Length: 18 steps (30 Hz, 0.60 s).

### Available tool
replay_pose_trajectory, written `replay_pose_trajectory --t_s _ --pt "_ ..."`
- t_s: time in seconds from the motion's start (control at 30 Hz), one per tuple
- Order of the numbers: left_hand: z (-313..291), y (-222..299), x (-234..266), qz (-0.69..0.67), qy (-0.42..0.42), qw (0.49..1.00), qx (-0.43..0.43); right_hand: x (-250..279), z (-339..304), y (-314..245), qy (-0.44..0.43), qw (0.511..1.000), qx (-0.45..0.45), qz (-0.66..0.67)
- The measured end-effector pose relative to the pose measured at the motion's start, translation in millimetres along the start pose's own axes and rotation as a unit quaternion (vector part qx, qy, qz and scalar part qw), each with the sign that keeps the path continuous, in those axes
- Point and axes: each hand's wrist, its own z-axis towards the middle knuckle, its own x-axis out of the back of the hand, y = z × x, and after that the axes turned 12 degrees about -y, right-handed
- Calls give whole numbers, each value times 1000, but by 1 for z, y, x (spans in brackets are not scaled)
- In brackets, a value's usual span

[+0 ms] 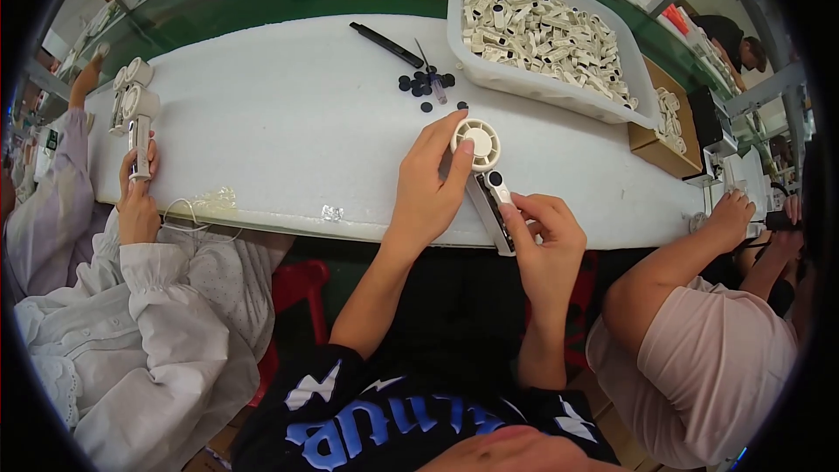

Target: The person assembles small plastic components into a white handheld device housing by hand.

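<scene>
My left hand (426,182) is closed around the round head of a cream handheld fan (476,144), its thumb on the front grille. The fan lies slanted near the table's front edge, its handle (489,211) pointing towards me with a dark, uncovered inside. Between the thumb and fingers of my right hand (552,234) is a small cream cover piece (499,187) with a dark round button at its top. That piece lies over or just beside the handle; whether it is seated there I cannot tell.
Beyond my hands, black discs (418,86), a screwdriver (439,92) and a black box cutter (384,44) lie on the white table. A translucent bin (542,93) of cream parts and a cardboard box (645,145) stand right. Co-workers sit on both sides; the left one holds a fan (140,144).
</scene>
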Motion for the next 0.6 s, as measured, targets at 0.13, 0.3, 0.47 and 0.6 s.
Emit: replay_pose_trajectory --t_s 0.13,0.3,0.47,0.6 --pt "-2 3 -1 -8 -15 1000 26 -5 -4 -7 4 990 17 -139" --pt "-2 -2 -3 -26 -30 998 42 -11 -4 1 27 983 74 -166" --pt "-1 -4 -10 111 -29 992 -53 -12 -8 14 21 978 114 -176" --pt "-2 -5 -18 100 -39 994 -8 -13 -18 8 10 957 139 -255"
